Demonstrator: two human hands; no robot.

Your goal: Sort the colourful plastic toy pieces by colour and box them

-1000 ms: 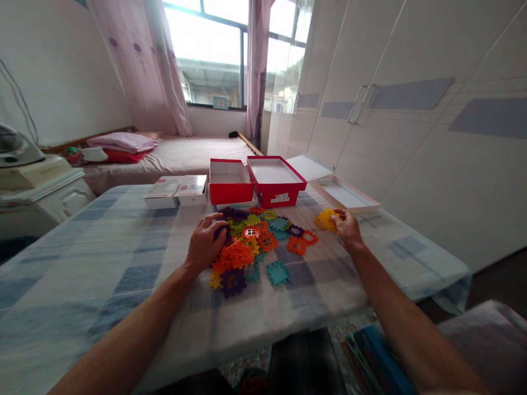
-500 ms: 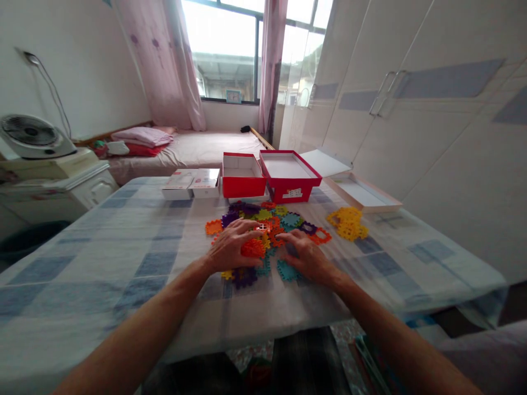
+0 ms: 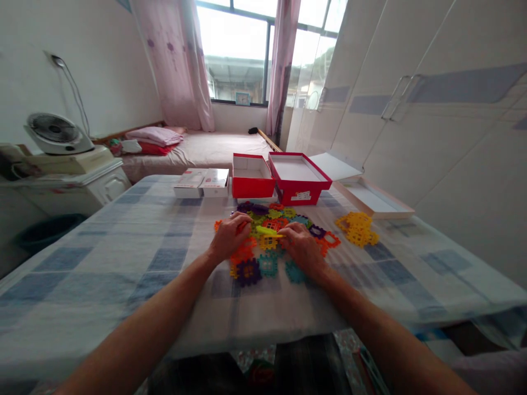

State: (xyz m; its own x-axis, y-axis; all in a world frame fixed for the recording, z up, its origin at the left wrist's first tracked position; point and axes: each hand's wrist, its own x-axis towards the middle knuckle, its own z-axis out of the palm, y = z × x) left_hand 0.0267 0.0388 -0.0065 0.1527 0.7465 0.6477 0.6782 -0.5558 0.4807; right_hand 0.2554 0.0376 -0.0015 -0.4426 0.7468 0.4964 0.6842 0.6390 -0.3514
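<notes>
A heap of colorful plastic building pieces with notched edges lies before me, with a purple piece (image 3: 248,272) and a teal piece (image 3: 268,264) at its near side. My right hand (image 3: 303,247) pinches a yellow notched piece (image 3: 269,232) by its right end, holding it edge-on above the heap. On the heap's left side, my left hand (image 3: 230,237) is closed, fingertips drawn together over the pieces. What those fingertips hold, if anything, I cannot make out. Orange pieces (image 3: 244,251) lie just below that hand.
Behind the heap stand an open red box (image 3: 253,187), a dark red box (image 3: 302,195) and white boxes (image 3: 216,189). To the right sit a clump of yellow pieces (image 3: 357,229) and a shallow open box (image 3: 393,211). A checked cloth (image 3: 160,263) covers the table.
My right hand has picked up a yellow piece. The left hand, spread over the heap before, has drawn back slightly and closed its fingers. The view has shifted a little left.
</notes>
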